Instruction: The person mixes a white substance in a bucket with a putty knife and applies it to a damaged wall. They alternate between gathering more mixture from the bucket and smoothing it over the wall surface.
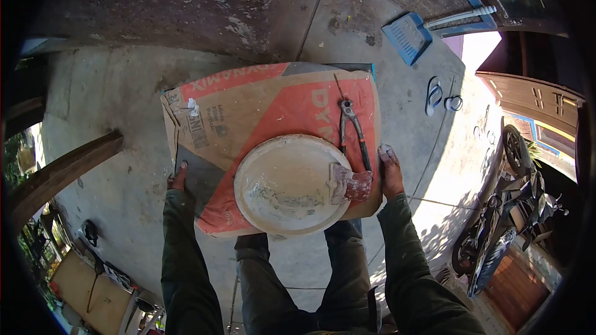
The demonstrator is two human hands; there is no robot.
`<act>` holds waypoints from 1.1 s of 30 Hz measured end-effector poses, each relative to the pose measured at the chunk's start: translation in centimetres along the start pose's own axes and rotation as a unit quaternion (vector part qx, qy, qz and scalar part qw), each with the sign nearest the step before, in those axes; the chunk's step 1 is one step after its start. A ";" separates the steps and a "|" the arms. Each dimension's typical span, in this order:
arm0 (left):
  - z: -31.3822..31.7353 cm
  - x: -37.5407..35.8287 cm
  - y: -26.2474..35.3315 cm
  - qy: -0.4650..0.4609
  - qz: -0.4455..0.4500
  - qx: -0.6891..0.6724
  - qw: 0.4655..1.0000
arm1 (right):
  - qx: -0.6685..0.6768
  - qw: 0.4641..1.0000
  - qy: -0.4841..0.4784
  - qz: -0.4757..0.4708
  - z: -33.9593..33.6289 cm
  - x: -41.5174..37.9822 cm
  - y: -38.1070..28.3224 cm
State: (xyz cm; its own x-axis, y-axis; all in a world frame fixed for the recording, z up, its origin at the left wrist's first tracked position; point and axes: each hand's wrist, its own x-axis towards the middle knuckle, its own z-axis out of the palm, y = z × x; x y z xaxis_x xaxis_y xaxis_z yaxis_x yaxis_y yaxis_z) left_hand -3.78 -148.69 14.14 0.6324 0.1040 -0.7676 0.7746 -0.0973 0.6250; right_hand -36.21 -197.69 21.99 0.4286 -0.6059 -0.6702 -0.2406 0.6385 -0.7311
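A flattened brown and red paper sack (214,96) printed DYNAMIX spreads out in front of me, with a dark edge of something under its far side. My left hand (178,177) is closed on its left edge, thumb on top. On the right edge my right hand (390,172) grips the sack likewise, fingers partly hidden. Upon the sack sits a round shallow basin (282,177), smeared with pale paste. A paste-coated scraper with a reddish block-like end (358,186) lies over the basin's right rim. Beside it rest end-cutting pincers (352,127) with dark handles.
Concrete floor (118,93) surrounds me. A wooden post (74,170) slants in at left, and a stained dark wall (186,12) stands ahead. At right are a blue dustpan (408,37), flip-flops (434,95) and a parked motorcycle (496,223). A board-topped table (93,291) is lower left.
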 end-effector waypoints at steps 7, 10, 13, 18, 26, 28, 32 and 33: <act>0.4 1.8 -0.3 0.006 -0.003 0.021 1.000 | -0.047 0.998 0.030 -0.007 0.5 -1.0 -0.6; -1.3 4.6 -1.4 0.016 0.005 0.054 0.998 | -0.053 0.998 0.016 -0.033 0.7 -1.6 -0.3; 0.8 3.7 -0.6 -0.006 -0.025 0.019 0.999 | -0.052 0.996 0.052 -0.046 0.2 -1.5 0.7; 2.5 3.6 2.7 -0.048 0.003 0.103 0.994 | -0.036 0.994 0.080 -0.063 0.0 -2.9 2.1; 5.0 9.6 3.7 -0.135 0.093 0.173 0.971 | 0.012 0.990 0.093 -0.102 0.0 -5.5 5.9; 5.4 9.5 4.6 -0.135 0.100 0.201 0.965 | 0.027 0.989 0.084 -0.121 -0.5 -5.5 7.3; 6.5 7.4 6.8 -0.126 0.231 0.209 0.942 | 0.070 0.985 0.081 -0.135 -1.2 -5.8 9.2; 6.5 6.8 7.2 -0.124 0.252 0.228 0.932 | 0.067 0.983 0.080 -0.152 -1.1 -6.4 9.4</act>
State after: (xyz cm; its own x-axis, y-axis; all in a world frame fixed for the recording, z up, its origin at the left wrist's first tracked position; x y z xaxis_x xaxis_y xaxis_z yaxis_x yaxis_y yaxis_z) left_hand 6.00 -155.14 12.52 0.8488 -0.2958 -0.4383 0.2596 -0.4890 0.8328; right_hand -42.22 -188.35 19.32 0.3176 -0.8387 -0.4424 -0.0003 0.4665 -0.8845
